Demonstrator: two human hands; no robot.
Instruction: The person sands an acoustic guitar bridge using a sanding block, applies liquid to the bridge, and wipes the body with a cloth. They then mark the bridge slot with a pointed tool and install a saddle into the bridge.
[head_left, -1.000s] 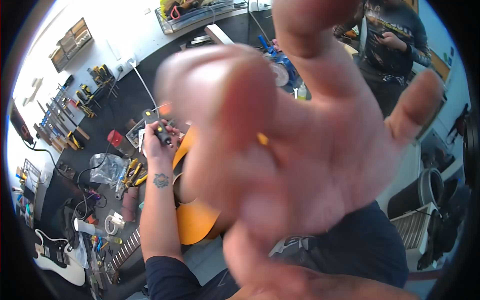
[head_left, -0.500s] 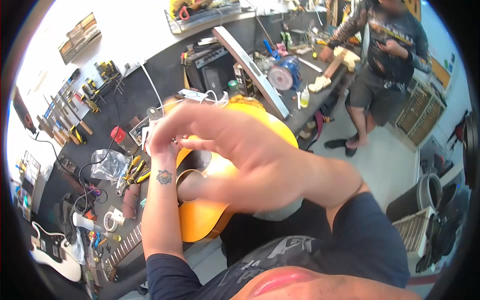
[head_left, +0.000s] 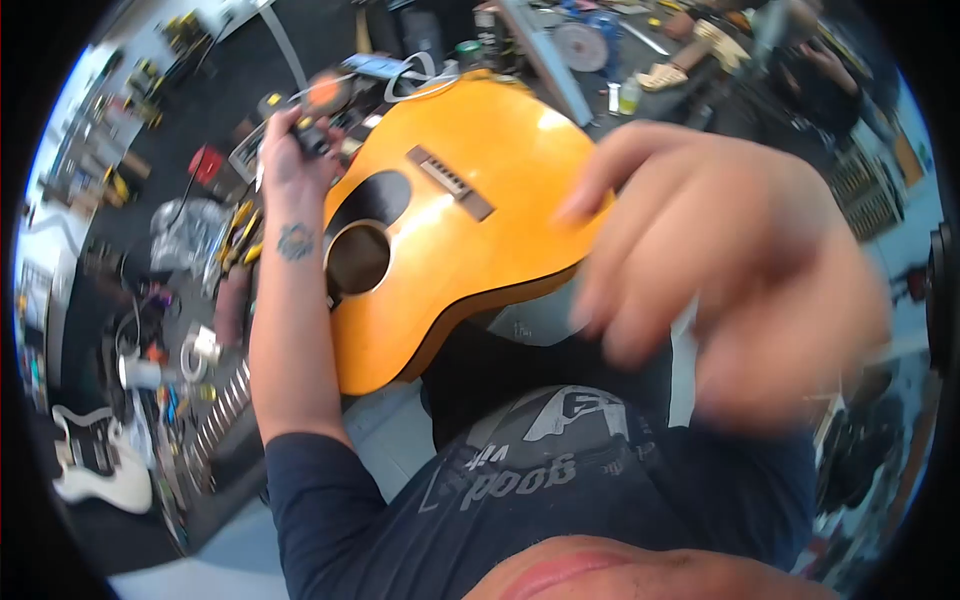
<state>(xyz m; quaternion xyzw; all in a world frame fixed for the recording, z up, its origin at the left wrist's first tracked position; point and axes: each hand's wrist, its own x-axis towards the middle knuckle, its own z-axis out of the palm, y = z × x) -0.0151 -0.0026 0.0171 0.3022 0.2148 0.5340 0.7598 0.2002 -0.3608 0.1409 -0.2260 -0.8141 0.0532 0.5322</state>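
An acoustic guitar [head_left: 500, 170] with an orange-yellow top lies face up on the bench; its dark bridge [head_left: 450, 183] and soundhole [head_left: 358, 258] show. The fretted neck [head_left: 218, 425] runs toward the lower left, partly behind my left forearm. My left hand [head_left: 298, 150], beyond the soundhole side of the body, is closed around a small dark object [head_left: 316, 138] whose kind I cannot make out. Close to the camera, my right hand [head_left: 710, 260] is raised at the guitar's right, blurred, fingers loosely bent and thumb apart. Nothing shows in it.
Pliers [head_left: 238, 232], a plastic bag [head_left: 185, 235] and a red-lidded jar [head_left: 207, 165] sit left of the guitar. A white electric guitar body [head_left: 105, 470] lies at the lower left. A bench grinder [head_left: 585, 45] stands behind. Another person [head_left: 820, 80] is at the upper right.
My right hand has moved from across the guitar to the right, uncovering the guitar's top and my left hand. The view has tilted, so the bench appears higher.
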